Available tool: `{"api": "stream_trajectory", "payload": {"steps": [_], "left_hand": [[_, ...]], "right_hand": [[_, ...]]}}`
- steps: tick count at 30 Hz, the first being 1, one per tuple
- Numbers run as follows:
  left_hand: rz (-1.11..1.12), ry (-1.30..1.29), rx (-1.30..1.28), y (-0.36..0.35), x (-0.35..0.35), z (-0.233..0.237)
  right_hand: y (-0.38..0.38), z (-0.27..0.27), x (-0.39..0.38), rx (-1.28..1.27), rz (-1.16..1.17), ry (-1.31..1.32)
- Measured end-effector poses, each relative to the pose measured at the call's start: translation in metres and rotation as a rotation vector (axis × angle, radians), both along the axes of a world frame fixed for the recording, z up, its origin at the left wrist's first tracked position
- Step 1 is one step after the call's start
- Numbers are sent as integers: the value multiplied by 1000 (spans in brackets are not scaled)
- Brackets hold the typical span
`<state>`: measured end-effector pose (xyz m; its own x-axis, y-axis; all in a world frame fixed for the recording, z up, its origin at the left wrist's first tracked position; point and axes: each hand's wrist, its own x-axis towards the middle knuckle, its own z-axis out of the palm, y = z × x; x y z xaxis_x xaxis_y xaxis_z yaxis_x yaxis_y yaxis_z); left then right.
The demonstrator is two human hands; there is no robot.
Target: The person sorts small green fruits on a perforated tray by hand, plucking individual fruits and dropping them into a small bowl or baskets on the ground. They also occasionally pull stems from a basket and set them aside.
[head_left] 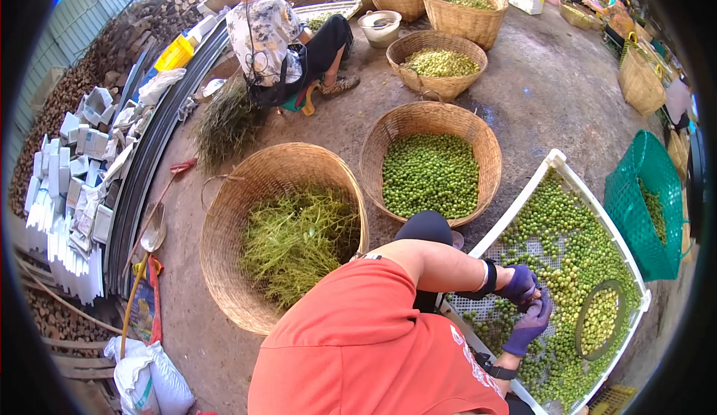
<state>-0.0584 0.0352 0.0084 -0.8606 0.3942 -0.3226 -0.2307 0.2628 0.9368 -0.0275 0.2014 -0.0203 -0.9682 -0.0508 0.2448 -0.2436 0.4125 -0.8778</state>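
My left hand, in a purple glove with bare fingertips, is closed over a white perforated tray. My right hand, gloved the same way, is closed just below it. The fingertips of both hands meet; what they pinch, if anything, is too small to make out. Small round green fruits spread across the tray under and beyond my hands. On its far right side, a round dark-rimmed tray or sieve holds paler yellowish fruits.
Beside me stand a wicker basket of green stems and another of green fruits. A green woven basket is past the tray. Another person sits on a low stool near more baskets. White sacks lie at lower left.
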Motion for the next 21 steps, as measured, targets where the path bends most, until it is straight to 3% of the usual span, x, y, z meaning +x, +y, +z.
{"api": "stream_trajectory", "payload": {"steps": [3,10,14,21], "left_hand": [[-35,166,-69,4,-3,-14],[172,-211,189,3,6,1],[203,89,-45,10,6,1],[108,293,-239,9,7,6]], "right_hand": [[0,3,1,-47,30,-25],[-2,5,4,-211,88,-75],[-4,8,6,-170,46,-90],[-4,-8,2,-224,7,-121]]}}
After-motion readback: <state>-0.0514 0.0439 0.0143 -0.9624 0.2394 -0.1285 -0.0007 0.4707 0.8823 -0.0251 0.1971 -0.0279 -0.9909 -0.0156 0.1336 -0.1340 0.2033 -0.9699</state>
